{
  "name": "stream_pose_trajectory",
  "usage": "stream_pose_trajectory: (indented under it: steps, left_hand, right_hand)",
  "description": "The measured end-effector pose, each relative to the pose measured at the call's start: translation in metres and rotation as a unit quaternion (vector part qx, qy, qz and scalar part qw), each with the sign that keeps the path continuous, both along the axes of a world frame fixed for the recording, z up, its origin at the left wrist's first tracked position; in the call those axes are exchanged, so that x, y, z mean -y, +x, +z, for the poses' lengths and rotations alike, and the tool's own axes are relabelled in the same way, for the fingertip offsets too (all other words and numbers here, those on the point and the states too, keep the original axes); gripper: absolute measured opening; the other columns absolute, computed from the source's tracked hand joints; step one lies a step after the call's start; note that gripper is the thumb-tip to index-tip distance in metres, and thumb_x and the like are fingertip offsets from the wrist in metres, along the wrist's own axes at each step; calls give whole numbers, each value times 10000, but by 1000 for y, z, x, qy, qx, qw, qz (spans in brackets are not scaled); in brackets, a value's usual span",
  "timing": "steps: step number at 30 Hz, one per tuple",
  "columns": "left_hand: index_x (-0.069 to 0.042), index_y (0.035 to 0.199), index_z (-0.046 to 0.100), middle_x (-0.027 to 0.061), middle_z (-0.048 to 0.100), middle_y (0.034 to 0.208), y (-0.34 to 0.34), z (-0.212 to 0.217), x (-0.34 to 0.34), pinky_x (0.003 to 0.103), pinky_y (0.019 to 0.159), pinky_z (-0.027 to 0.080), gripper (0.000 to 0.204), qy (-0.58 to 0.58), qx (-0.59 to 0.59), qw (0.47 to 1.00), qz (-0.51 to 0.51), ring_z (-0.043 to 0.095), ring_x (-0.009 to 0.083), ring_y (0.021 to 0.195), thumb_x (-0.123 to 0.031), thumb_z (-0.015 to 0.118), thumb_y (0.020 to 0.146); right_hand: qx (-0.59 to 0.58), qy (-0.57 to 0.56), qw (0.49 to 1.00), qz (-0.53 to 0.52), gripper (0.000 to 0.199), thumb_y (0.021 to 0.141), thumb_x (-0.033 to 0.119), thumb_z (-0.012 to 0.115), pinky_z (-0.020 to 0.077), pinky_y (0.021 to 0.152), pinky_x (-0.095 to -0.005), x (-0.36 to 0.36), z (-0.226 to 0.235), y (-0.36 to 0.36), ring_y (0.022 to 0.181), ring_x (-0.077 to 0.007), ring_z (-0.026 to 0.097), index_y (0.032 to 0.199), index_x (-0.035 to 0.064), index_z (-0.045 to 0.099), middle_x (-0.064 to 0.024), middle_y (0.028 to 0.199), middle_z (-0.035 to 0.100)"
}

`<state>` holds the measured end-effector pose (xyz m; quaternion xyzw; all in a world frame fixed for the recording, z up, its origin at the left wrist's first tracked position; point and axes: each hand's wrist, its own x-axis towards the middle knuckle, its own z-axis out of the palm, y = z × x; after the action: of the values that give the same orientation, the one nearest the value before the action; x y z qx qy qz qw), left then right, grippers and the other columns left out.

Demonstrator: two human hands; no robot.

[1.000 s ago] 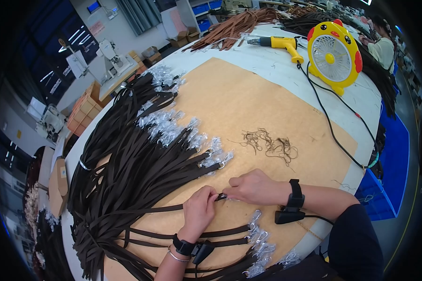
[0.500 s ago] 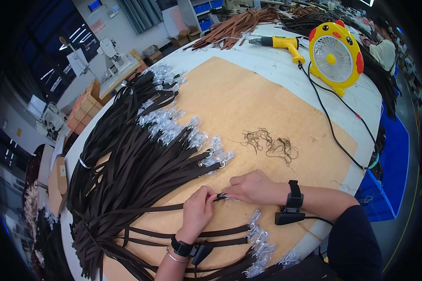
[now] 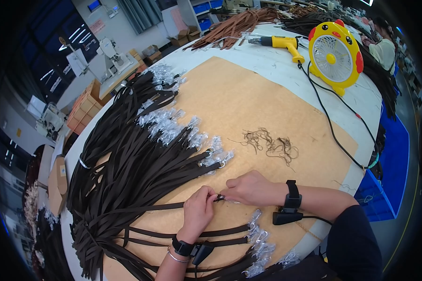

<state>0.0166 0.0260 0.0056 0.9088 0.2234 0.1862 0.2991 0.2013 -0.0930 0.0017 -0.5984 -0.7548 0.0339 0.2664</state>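
A dark brown strap (image 3: 162,207) runs from the big bundle at the left into my left hand (image 3: 198,211), whose thumb and fingers pinch it near its end. Just to the right, my right hand (image 3: 252,188) is closed, its thumb and fingertips pressed on that same strap end. A short dark bit with a glint of metal shows between the two hands, and some clear plastic peeks out under the right fingers. The fingertips hide the rest of the end. Below the hands lie more straps with plastic-wrapped metal hooks (image 3: 262,248).
A heap of dark straps (image 3: 126,136) with wrapped hooks covers the table's left side. Loose thread scraps (image 3: 269,145) lie on the brown paper (image 3: 220,89). Farther back are a yellow heat gun (image 3: 286,44), a chick-shaped fan (image 3: 333,56) with a cable, and brown straps (image 3: 239,28).
My right hand has shifted slightly to the left, closer to my left hand. Less of the strap end shows between the fingers. The left hand has hardly moved.
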Motion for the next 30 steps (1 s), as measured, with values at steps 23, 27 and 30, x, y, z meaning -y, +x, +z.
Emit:
stream_pose_trajectory:
  steps: [23,27,30]
  left_hand:
    - [-54,1100,666,121,645,1003,11,24,-38,368,789,510,255,87,-11,994,-70,632,299,918,35,599,871]
    - [-73,1149,667,129,638,1058,9,33,-32,419,849,473,314,30,42,996,-79,602,333,951,-35,667,837]
    - [-60,1078,699,94,658,1014,1,32,-25,370,823,475,258,38,30,993,-104,617,275,913,-55,723,821]
  right_hand:
    - [-127,-69,988,-52,213,786,202,700,505,625,-442,13,-2,4,754,-328,666,927,80,596,-94,845,660]
    - [-109,-78,989,-59,213,781,194,696,502,619,-444,13,-1,3,753,-324,665,918,84,576,-91,840,643]
    - [-112,-76,989,-61,209,777,178,692,504,620,-444,14,-1,3,752,-323,663,910,84,561,-89,828,637]
